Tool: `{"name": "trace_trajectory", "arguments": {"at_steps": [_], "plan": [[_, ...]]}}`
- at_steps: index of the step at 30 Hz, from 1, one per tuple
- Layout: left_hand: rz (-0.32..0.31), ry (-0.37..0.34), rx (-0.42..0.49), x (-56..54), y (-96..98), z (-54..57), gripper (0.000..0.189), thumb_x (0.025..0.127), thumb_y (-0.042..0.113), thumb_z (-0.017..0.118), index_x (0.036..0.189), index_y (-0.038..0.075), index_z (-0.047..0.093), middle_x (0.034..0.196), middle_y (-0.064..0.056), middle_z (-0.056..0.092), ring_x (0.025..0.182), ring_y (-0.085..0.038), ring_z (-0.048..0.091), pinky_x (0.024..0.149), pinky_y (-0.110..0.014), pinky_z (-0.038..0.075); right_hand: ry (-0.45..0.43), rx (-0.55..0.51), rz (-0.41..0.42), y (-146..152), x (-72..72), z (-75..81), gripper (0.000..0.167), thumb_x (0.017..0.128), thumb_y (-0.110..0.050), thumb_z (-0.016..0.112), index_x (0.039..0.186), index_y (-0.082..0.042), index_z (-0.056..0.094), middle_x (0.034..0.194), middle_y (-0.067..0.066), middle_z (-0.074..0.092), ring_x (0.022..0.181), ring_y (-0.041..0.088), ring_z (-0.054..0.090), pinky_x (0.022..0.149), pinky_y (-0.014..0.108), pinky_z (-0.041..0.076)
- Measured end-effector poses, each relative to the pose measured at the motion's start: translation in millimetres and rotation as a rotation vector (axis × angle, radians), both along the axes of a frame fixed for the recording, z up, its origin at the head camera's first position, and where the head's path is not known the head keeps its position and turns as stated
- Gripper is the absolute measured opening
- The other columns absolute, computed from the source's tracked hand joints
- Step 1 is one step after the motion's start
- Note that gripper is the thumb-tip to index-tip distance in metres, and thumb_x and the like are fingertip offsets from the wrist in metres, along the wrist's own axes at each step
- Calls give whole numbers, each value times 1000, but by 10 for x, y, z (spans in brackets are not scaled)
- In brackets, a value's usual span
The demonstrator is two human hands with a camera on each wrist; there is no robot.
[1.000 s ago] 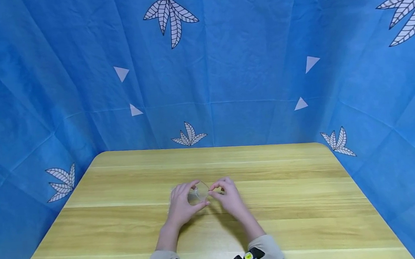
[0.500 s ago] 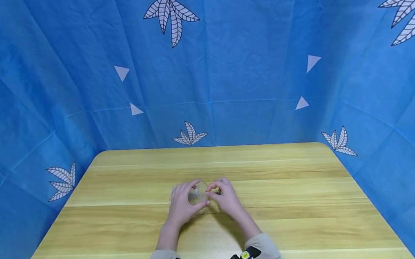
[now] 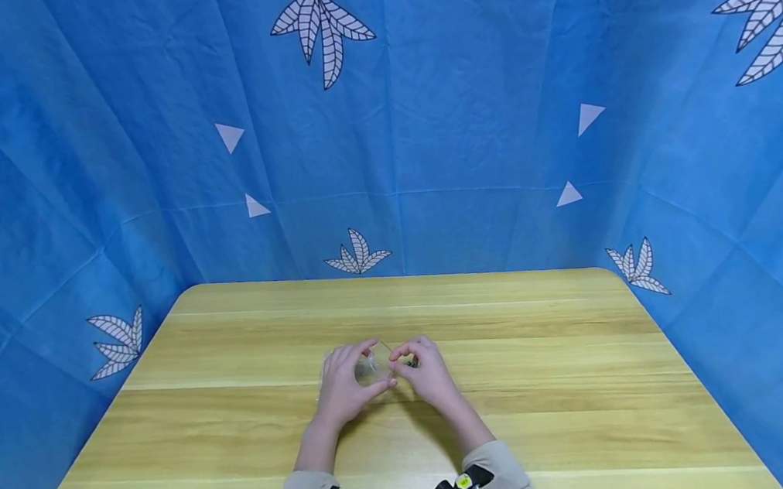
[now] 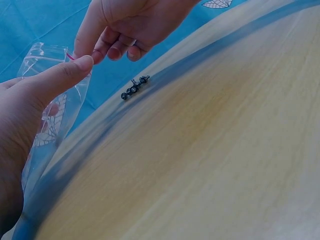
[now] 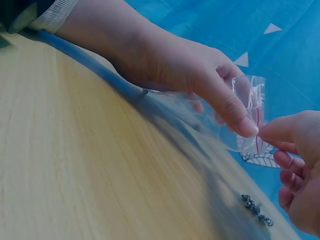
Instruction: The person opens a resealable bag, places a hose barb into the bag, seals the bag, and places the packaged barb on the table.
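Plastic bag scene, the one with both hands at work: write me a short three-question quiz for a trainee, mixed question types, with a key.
1. Multiple choice. In the left wrist view, where do the small dark screws lie? A) in the left palm; B) on the table; C) on a sleeve.
2. True or false: the left hand and the clear bag are apart, with no contact.
3. Fill in the colour. In the right wrist view, the strip across the clear bag is ____.

Key: 1. B. 2. False; the left hand holds the clear bag. 3. Red.
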State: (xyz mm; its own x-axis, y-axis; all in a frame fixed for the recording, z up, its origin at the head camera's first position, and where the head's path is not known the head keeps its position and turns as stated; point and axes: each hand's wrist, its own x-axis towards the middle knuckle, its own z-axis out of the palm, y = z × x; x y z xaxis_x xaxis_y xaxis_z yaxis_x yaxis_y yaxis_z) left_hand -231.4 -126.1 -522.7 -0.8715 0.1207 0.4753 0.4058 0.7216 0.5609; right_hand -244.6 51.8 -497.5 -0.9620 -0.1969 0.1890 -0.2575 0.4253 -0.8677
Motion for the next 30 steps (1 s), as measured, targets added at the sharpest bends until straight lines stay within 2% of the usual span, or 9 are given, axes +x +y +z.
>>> {"name": "trace_trajectory", "arguments": {"at_steps": [10, 18, 25, 30], "plan": [[13, -27, -1, -8, -14, 17, 73, 68, 50, 84, 130, 24, 58, 106, 4, 65, 110, -23, 55, 108, -55, 35, 10, -30, -34, 117, -2, 22, 9, 84, -14, 74, 91, -10, 70, 102, 11, 58, 89, 21, 48, 79, 28, 40], [17, -58, 8, 5, -9, 27, 75, 67, 50, 84, 132, 24, 57, 110, 4, 64, 114, -24, 54, 112, -57, 31, -21, -39, -104, 285, -7, 33, 11, 84, -16, 73, 93, -9, 70, 104, 11, 58, 93, 22, 48, 81, 29, 40], [18, -82, 7, 4, -4, 33, 76, 67, 51, 84, 133, 23, 57, 110, 3, 64, 116, -25, 53, 113, -56, 30, -23, -37, -155, 388, -28, -28, 12, 83, -13, 74, 95, -9, 71, 104, 10, 59, 92, 21, 48, 83, 28, 40], [20, -69, -3, 8, -3, 16, 76, 67, 51, 84, 133, 23, 57, 110, 3, 64, 116, -25, 53, 113, -56, 31, -37, -42, -172, 430, -26, -74, 12, 84, -13, 74, 94, -8, 71, 106, 10, 58, 92, 21, 47, 82, 28, 40]]}}
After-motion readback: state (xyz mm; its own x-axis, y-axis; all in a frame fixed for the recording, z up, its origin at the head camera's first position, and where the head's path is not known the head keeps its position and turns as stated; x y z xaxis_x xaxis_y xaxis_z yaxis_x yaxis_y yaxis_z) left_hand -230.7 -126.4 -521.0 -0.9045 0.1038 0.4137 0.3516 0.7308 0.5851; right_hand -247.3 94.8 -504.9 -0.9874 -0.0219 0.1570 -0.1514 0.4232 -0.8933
